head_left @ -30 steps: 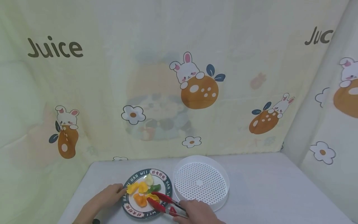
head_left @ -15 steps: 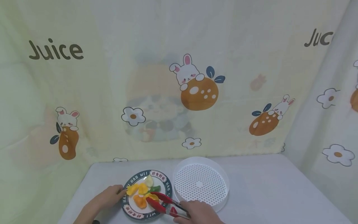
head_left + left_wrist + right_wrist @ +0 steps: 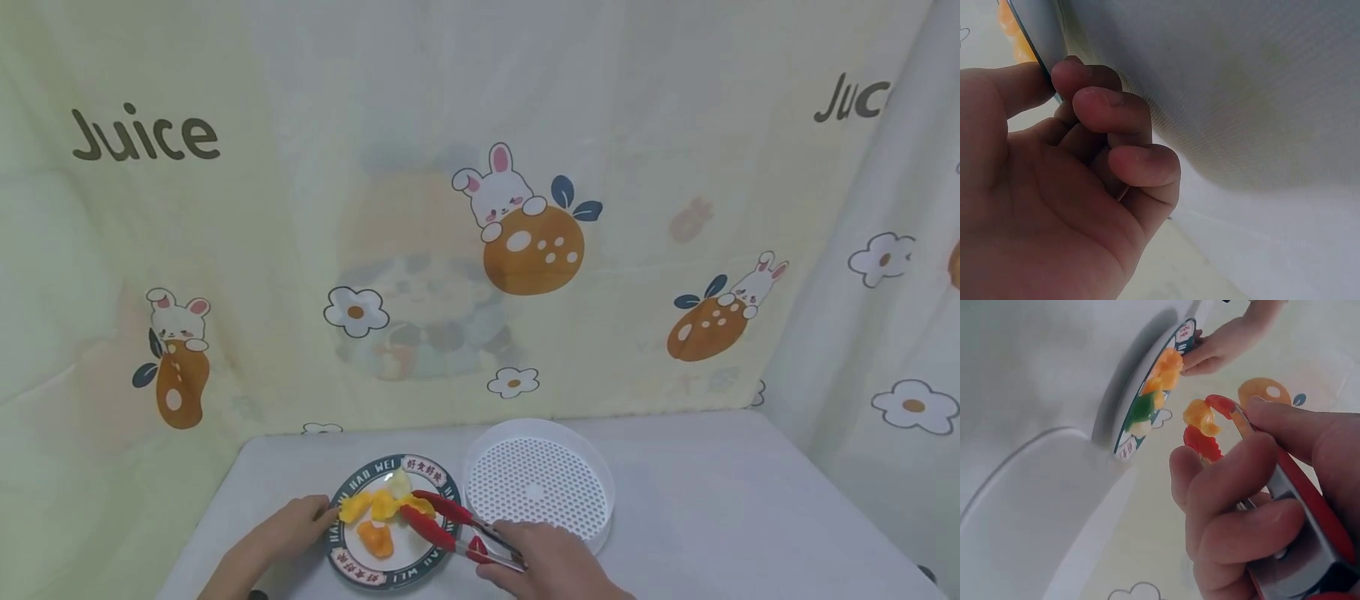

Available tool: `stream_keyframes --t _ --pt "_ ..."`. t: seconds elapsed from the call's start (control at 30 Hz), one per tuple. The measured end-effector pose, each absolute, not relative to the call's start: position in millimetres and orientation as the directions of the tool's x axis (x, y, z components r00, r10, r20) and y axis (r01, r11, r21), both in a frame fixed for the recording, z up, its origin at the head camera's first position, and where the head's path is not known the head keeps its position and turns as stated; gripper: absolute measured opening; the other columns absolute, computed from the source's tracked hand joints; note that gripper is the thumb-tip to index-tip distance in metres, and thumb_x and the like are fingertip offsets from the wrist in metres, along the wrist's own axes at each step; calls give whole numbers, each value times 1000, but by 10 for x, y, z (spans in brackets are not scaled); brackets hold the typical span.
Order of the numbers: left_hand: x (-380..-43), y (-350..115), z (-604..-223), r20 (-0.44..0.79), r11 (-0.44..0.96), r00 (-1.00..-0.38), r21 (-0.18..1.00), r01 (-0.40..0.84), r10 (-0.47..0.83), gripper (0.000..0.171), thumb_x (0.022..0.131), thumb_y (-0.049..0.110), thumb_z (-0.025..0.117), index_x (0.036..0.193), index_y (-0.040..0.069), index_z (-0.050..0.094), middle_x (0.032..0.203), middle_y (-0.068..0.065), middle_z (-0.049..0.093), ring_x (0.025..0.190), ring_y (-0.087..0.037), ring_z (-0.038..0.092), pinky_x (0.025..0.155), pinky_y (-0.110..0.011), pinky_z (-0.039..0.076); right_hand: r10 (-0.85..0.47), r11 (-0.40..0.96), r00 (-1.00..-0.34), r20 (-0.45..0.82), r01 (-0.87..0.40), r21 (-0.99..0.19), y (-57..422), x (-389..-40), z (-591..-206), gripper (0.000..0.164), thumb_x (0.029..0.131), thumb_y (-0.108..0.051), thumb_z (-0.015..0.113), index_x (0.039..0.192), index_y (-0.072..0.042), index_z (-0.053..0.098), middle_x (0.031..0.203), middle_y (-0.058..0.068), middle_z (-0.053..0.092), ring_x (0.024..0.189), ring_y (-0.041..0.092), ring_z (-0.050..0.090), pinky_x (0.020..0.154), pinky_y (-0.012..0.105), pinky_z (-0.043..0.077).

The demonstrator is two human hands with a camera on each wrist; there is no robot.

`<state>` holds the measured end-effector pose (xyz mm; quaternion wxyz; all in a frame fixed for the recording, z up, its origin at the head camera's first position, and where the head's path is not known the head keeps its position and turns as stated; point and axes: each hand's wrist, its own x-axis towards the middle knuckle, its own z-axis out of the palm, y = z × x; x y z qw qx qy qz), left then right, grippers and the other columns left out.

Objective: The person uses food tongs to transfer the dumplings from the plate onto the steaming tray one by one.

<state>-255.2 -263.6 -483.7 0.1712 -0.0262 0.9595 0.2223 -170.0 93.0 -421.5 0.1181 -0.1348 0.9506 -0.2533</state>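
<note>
A round plate (image 3: 362, 567) with a dark lettered rim lies near the table's front edge and carries orange, yellow, green and pale food pieces (image 3: 375, 539). My left hand (image 3: 296, 525) pinches the plate's left rim (image 3: 1035, 47) between thumb and curled fingers. My right hand (image 3: 543, 562) grips red-tipped tongs (image 3: 450, 533), and their tips pinch a yellow piece (image 3: 1200, 417) lifted a little above the plate (image 3: 1147, 394). A white perforated strainer tray (image 3: 538, 487) stands right of the plate, touching it.
The grey table (image 3: 712, 500) stretches to the right of the tray. A pale printed cloth (image 3: 480, 208) with rabbits and "Juice" lettering hangs behind and on both sides, closing in the space.
The tongs have closed on a yellow piece and lifted it up and slightly right off the plate. My left hand has stayed on the plate's rim.
</note>
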Motion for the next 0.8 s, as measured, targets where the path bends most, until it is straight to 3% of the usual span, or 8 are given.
stream_keyframes --t 0.23,0.47,0.7,0.8 --pt "-2549 -2637 -4842 -334 895 -942 430 -121 33 33 103 32 54 109 2 65 85 -2 63 80 -16 59 77 -39 56 -278 824 -948 -153 -154 -545 1105 -1706 -4196 67 79 -57 78 129 -14 66 91 -7 65 81 14 56 72 39 54" --pt "-2546 -2629 -4834 -337 899 -941 419 -126 26 39 103 34 54 116 -1 64 92 -3 67 87 -17 64 85 -45 57 -170 860 -970 -176 -59 -508 1330 -1738 -4179 75 75 -61 78 134 -16 64 106 -4 68 88 17 57 77 40 56" --pt "-2534 -2643 -4834 -335 910 -942 396 -124 18 46 103 37 53 120 -5 62 99 -10 69 95 -27 66 88 -49 56 -103 887 -975 -199 0 -461 1479 -1796 -4198 75 76 -61 77 134 -15 64 108 -2 69 89 18 58 77 37 53" --pt "-2525 -2645 -4841 -325 904 -945 413 -113 30 42 103 37 52 114 -3 64 92 -7 66 87 -22 63 82 -44 57 -84 889 -974 -211 23 -457 1523 -1821 -4217 76 76 -62 77 134 -15 64 107 -1 69 89 19 57 75 35 50"
